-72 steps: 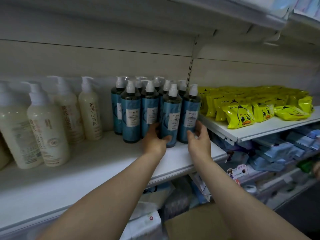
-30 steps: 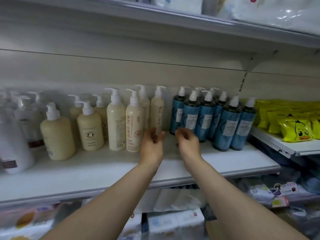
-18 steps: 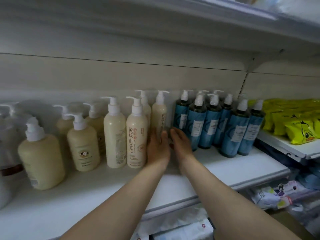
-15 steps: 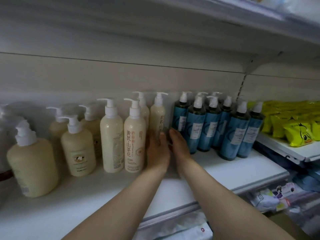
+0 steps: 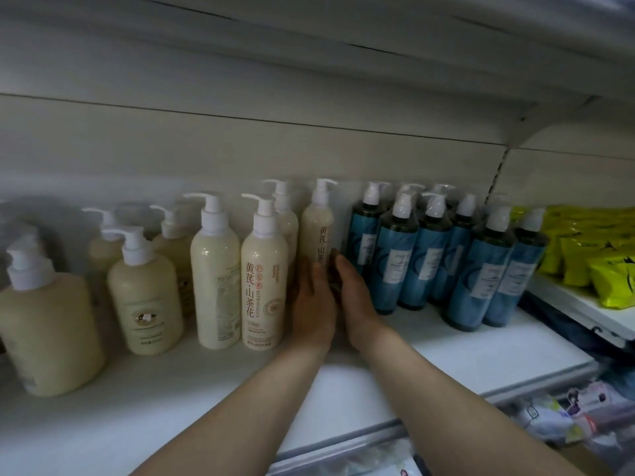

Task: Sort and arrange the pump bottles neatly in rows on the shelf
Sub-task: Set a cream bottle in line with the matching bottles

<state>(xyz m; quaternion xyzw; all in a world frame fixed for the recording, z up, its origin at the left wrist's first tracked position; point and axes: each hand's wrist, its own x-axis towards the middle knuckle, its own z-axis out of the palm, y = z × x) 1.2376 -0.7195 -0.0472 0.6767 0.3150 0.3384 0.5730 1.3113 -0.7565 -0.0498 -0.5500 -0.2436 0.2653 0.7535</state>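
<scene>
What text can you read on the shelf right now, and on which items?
"黄芪·山茶花" and "ASTRAGALUS": front tall cream bottle.
"黄芪·山", rest hidden by hands: rear cream bottle.
Blue bottles, squat cream bottle, yellow packets: print too blurred to read.

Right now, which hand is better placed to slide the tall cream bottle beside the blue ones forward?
Left, marginally. The left hand lies against the tall cream bottle; the right hand sits towards the blue bottles.

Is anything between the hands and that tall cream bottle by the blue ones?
Nothing visible. The left hand and right hand already meet around the lower part of the tall cream pump bottle, beside the blue pump bottles.
</scene>
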